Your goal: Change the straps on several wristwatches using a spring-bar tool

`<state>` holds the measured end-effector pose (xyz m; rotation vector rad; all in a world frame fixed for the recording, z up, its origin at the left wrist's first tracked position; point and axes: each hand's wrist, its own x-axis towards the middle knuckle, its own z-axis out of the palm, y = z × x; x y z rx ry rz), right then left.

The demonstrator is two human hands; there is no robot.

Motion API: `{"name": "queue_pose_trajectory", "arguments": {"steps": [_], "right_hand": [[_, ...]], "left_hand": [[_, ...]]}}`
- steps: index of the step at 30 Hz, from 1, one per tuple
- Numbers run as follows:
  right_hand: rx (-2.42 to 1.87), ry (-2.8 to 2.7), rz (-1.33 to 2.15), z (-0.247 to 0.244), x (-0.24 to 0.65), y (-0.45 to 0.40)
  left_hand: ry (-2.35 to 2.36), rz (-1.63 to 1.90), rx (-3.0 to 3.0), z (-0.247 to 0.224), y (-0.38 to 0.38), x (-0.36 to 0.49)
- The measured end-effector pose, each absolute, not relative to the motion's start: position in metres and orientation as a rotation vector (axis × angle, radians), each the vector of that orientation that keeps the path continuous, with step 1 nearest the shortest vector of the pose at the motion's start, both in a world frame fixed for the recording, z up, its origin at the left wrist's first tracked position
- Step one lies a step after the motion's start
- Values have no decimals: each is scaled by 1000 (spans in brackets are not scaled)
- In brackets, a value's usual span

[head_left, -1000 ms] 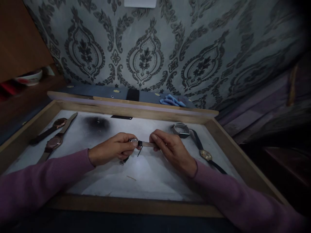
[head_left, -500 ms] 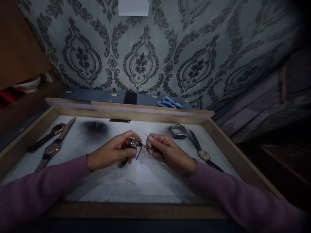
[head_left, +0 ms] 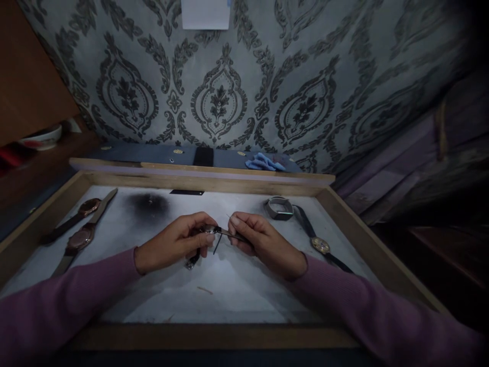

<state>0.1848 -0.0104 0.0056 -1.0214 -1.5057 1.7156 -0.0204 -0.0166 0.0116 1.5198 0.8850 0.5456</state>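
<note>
My left hand [head_left: 179, 240] is closed around a small wristwatch [head_left: 208, 230], its metal case pinched between thumb and fingers. The dark end of its band [head_left: 193, 260] hangs below those fingers. From the right, a slim tool [head_left: 225, 232] with a greyish flat tip and a dark rear part meets the edge of the case. My right hand [head_left: 255, 239] grips this tool; its exact kind is unclear. A thin dark strip [head_left: 217, 244] slants down from the watch between the hands. Fingers cover much of the case.
Both hands work over a shallow wooden tray [head_left: 214, 334] with a white base. Two brown watches [head_left: 81, 237] lie at left. At right are a grey-banded watch [head_left: 279, 208] and a gold-faced watch [head_left: 320, 245]. A blue cloth [head_left: 264, 162] rests behind the rear rim.
The watch has tilted slightly in my left fingers, so less of its face shows. The tool stays against it. The whole view has shifted a little.
</note>
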Motion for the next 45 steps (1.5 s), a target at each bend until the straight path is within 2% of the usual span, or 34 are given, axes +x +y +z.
{"name": "queue_pose_trajectory", "arguments": {"steps": [7, 13, 17, 22, 26, 31, 39, 45], "right_hand": [[-992, -1657, 1605, 4, 186, -11], [-872, -1761, 1573, 1, 182, -19], [-827, -1794, 1550, -4, 180, -22], [-853, -2002, 1292, 3, 183, -20], [-830, -2066, 969, 13, 185, -15], [-774, -2056, 1074, 12, 182, -17], [-745, -2052, 810, 13, 178, -23], [-765, -2013, 757, 11, 179, -23]], "left_hand": [[865, 589, 1443, 11, -16, -21], [808, 836, 1225, 3, -12, -17], [784, 874, 1071, -6, -12, -12], [757, 920, 1112, -4, -14, -12], [895, 803, 1469, 8, -18, -17], [923, 531, 1883, 16, -29, -20], [997, 652, 1702, 15, -24, -17], [980, 583, 1619, 18, -19, -17]]}}
